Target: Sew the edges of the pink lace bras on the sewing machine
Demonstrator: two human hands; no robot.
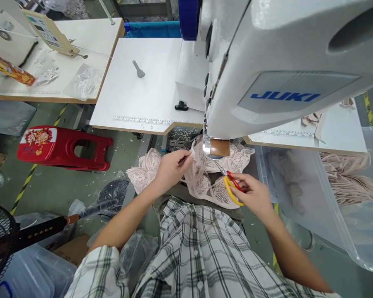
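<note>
White enamel fills the top of my view: the sewing machine (282,62), marked JUKI in blue, stands on the pale counter (143,103). To my right a clear plastic bin (345,198) holds crumpled beige fabric. To my left a red stool (62,147) stands on the green floor.

Below the machine's head, in front of my checked shirt, lies the lace garment (205,182), pale pink, its upper edge up against the foot of the machine. It spreads between my two hands.

My left hand (170,167) pinches the garment's upper left edge, fingers (185,157) clenched on the lace just left of the foot. My right hand (251,194) sits at the garment's right side, grasping the scissors (231,186) by their yellow and red handles. The blades point up and left over the lace. Whether they touch it, I cannot tell.
</note>
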